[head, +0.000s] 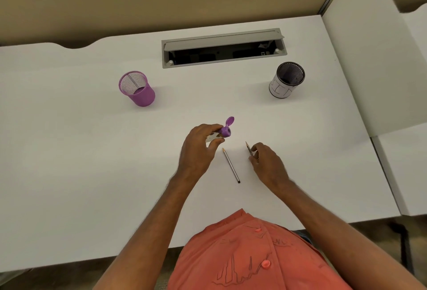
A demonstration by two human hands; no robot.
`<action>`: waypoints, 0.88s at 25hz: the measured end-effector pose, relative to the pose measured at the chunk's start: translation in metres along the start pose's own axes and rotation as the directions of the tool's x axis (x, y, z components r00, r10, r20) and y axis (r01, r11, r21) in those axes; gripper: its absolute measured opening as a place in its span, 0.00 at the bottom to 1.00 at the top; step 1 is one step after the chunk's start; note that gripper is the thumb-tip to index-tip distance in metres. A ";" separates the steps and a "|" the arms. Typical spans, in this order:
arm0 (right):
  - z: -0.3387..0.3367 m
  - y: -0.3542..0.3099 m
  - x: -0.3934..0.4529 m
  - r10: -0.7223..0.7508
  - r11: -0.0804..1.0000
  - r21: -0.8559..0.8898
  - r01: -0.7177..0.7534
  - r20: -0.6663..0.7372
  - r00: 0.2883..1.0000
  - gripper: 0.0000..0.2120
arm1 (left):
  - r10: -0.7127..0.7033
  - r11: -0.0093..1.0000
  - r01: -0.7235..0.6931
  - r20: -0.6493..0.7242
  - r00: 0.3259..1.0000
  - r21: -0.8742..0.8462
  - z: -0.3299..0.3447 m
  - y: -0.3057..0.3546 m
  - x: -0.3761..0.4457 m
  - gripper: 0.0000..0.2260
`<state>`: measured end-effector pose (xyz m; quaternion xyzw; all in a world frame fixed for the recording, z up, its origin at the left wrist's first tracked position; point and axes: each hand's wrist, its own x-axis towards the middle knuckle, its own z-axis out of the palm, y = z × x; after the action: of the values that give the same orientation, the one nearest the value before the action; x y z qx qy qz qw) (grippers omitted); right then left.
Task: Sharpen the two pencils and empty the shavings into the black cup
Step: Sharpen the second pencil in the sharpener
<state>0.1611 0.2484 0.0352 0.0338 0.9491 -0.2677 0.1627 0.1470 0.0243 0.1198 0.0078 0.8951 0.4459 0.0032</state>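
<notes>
Where the person stands at the near edge, the white desk (92,174) fills most of the view, with a grey cable tray (223,47) recessed along its far side, lid raised. A coral buttoned shirt (249,255) shows at the bottom of the frame.

Two mesh cups stand upright on the desk, well apart. The purple cup (137,88) is at the far left. The black cup (287,80), wrapped in a white paper sleeve with drawn lines, is at the far right.

The left hand (198,148) is raised over the desk centre, fingers and thumb clamped on the sharpener (221,133). This unit has a clear body with shavings visible inside and a purple head; its purple flip lid stands open, and the sharpening hole faces right.

The right hand (268,162) is just right of centre, thumb and fingers pinched together on the dark pencil (249,150), whose sharpened tip points away from the person. Most of its shaft is hidden by the hand.

The second pencil (231,165) lies flat on the desk between the two hands, touching neither, pale tip pointing away and black end cap nearest the person.
</notes>
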 end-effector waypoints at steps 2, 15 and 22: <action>0.004 0.003 0.000 0.001 1.000 -0.020 -0.001 0.004 1.000 0.07 | -0.006 1.000 0.006 0.009 1.000 0.002 0.001 0.000 -0.002 0.12; 0.024 -0.039 -0.012 -0.159 0.987 -0.003 0.159 0.067 0.985 0.15 | -0.057 0.998 0.056 0.019 0.998 0.023 0.005 -0.002 -0.005 0.13; 0.036 -0.046 -0.009 -0.132 0.990 -0.040 0.138 0.135 0.982 0.10 | -0.061 0.998 0.061 0.025 0.998 0.010 0.001 -0.008 -0.007 0.14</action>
<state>0.1731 0.1902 0.0317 -0.0525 0.9426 -0.2562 0.2076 0.1536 0.0208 0.1130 -0.0137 0.8969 0.4411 0.0281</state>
